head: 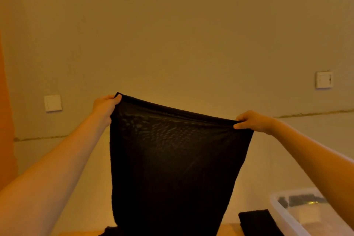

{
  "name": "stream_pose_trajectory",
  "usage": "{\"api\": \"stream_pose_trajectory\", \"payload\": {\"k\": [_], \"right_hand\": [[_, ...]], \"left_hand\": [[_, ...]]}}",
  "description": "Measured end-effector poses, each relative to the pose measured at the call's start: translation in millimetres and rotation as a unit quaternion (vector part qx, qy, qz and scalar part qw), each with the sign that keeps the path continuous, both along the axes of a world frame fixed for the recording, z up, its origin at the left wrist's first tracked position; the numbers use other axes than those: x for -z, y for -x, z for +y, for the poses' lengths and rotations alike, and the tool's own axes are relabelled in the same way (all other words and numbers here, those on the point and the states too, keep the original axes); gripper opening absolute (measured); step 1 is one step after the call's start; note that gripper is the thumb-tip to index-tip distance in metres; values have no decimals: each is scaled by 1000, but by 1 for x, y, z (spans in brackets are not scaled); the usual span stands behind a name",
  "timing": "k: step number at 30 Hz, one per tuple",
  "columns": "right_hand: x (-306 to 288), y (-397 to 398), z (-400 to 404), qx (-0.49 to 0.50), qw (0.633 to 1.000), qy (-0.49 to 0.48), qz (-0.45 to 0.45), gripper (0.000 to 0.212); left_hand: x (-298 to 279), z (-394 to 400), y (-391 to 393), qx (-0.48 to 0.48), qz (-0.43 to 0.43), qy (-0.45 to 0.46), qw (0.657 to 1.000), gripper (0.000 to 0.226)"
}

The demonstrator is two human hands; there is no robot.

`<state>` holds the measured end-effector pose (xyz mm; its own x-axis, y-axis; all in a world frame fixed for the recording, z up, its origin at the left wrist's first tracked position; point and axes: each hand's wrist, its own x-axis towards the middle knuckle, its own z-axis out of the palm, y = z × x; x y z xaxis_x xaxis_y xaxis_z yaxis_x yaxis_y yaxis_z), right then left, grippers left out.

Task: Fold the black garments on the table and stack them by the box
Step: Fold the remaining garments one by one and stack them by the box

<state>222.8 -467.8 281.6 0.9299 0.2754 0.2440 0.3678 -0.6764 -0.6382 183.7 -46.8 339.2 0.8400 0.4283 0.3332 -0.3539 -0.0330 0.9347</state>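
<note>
left hand (104, 106) is pinching the upper left corner of the black garment (172, 159), thumb over the hem and fingers curled behind the cloth. moving right, the garment is hanging in the air between both hands, top edge pulled taut and sloping down from the left corner to the right one, so the left hand is sitting higher. its long axis is running straight down from that edge, and the lower end is dropping out of view at the bottom, so whether it is touching the table (228, 229) cannot be told. the fabric is thin, with light showing through near the top.

right hand (251, 121) is pinching the upper right corner, fingertips closed on the hem. below it and to the right, a folded black piece (256, 222) is lying on the table just beside the clear plastic box (306, 214). judging from this, the stack spot is lying down and right of the hanging garment, nearer the right hand, so the fold likely has to come down toward that side.
</note>
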Motion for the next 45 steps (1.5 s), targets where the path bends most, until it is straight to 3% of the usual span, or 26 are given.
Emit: {"api": "stream_pose_trajectory", "payload": {"k": [5,8,14,17,21,27,31,36,40,45], "right_hand": [[-69,5,-9,61,987,-5,-149,17],[-97,11,-13,86,976,-16,-199,14],[-117,17,-21,106,966,-86,-220,9],[-119,21,-24,89,971,-96,-202,13],[-121,22,-20,106,957,-109,-246,16],[-130,26,-17,141,933,-125,-307,17],[-130,34,-16,113,949,-122,-268,14],[-121,49,-21,66,976,-95,-187,10],[-130,71,-35,27,973,-176,-144,11],[-152,78,-38,3,954,-246,-172,13]], "left_hand": [[-40,-2,1,-22,-39,-129,991,27],[-54,2,5,-49,-50,-178,982,23],[-52,9,6,-68,-69,-143,985,9],[-48,17,5,-95,-70,-186,975,16],[-49,23,5,-139,-84,-223,961,16],[-63,21,13,-169,-106,-183,963,18],[-55,21,19,-195,-121,-161,960,20],[-34,19,35,-95,-88,-121,984,23],[-46,31,61,-8,-76,-128,989,13],[-84,42,78,39,-103,-127,986,14]]}}
